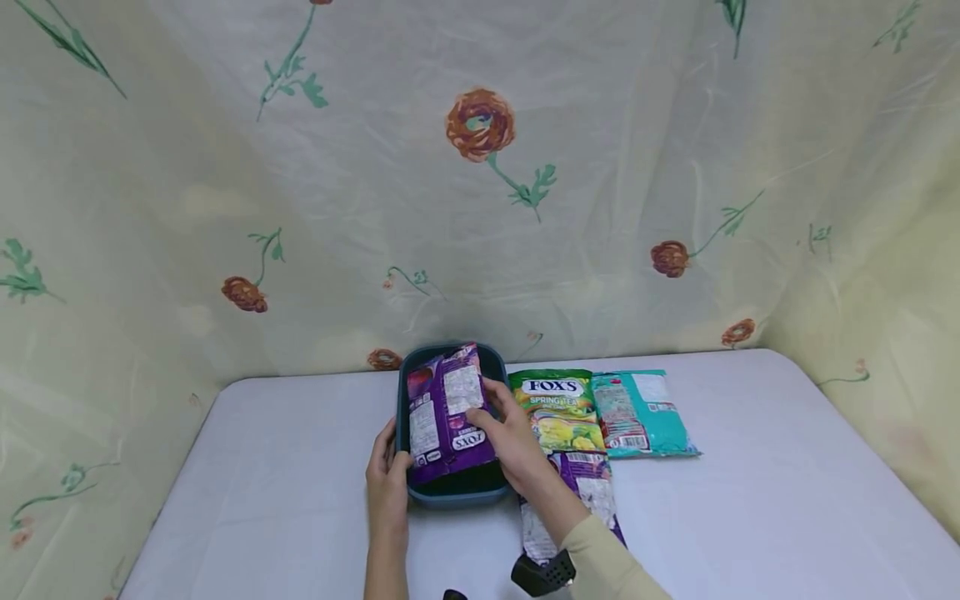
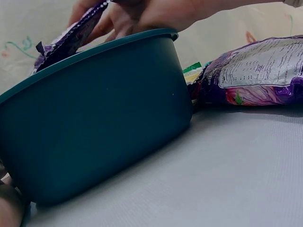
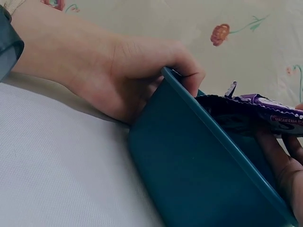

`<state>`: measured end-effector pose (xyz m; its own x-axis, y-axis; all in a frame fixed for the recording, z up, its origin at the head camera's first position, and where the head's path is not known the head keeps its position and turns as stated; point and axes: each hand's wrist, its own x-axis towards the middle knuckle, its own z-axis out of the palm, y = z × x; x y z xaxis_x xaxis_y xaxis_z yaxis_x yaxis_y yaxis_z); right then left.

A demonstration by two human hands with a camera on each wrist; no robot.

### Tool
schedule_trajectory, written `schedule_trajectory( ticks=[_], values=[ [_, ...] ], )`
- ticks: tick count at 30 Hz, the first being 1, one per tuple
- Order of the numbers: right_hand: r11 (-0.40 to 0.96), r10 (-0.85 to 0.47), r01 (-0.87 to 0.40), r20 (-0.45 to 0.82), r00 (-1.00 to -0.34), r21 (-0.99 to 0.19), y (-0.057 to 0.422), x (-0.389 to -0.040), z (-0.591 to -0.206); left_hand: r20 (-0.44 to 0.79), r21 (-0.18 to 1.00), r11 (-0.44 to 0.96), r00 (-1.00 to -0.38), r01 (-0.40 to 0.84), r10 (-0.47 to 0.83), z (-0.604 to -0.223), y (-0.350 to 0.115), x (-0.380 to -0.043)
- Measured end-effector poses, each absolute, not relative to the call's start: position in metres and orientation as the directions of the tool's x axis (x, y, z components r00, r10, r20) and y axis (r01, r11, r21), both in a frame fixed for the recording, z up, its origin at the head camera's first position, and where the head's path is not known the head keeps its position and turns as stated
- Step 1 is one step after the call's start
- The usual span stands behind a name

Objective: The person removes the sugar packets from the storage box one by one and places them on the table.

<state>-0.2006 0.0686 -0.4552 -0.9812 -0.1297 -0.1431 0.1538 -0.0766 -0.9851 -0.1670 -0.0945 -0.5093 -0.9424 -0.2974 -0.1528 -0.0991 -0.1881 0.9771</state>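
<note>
A purple Fox's candy packet (image 1: 442,421) lies tilted over the mouth of a dark teal plastic tub (image 1: 459,500). My right hand (image 1: 516,440) holds its right side, thumb on top and fingers beneath; in the right wrist view these fingers reach inside the tub under the packet (image 3: 255,105). My left hand (image 1: 390,483) grips the tub's left wall. The right wrist view has this left hand (image 3: 118,71) with its thumb hooked over the rim. From the left wrist view, the packet (image 2: 71,40) rises above the tub's rim (image 2: 109,45).
Right of the tub lie a green Fox's Spring Tea packet (image 1: 558,412), a turquoise packet (image 1: 648,417) and another purple packet (image 1: 588,479), partly under my right forearm. A white-covered table (image 1: 300,467) bears everything, with a flowered curtain (image 1: 360,208) behind it.
</note>
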Motion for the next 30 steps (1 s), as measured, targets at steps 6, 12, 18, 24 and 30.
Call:
schedule_trajectory(
  ticks=[6,12,18,24,30],
  values=[
    [-0.088,-0.145,0.134,-0.12,-0.982,-0.987,0.071,-0.196,-0.454,-0.167,0.978,-0.17,-0.935,-0.117,-0.314,-0.509,-0.094,-0.167],
    [-0.088,-0.111,0.164,-0.154,-0.982,-0.982,0.075,-0.193,-0.454,-0.174,0.978,-0.169,-0.926,-0.122,-0.336,-0.508,-0.09,-0.167],
    [-0.102,-0.098,0.186,-0.176,-0.98,-0.977,0.079,-0.19,-0.452,-0.151,0.981,-0.17,-0.922,-0.095,-0.357,-0.508,-0.088,-0.17],
    [-0.103,-0.093,0.169,-0.159,-0.983,-0.98,0.081,-0.186,-0.451,-0.148,0.98,-0.182,-0.919,-0.085,-0.365,-0.508,-0.087,-0.17],
    [-0.128,-0.108,0.164,-0.151,-0.983,-0.978,0.082,-0.183,-0.449,-0.141,0.981,-0.178,-0.913,-0.077,-0.382,-0.508,-0.086,-0.171]
  ],
)
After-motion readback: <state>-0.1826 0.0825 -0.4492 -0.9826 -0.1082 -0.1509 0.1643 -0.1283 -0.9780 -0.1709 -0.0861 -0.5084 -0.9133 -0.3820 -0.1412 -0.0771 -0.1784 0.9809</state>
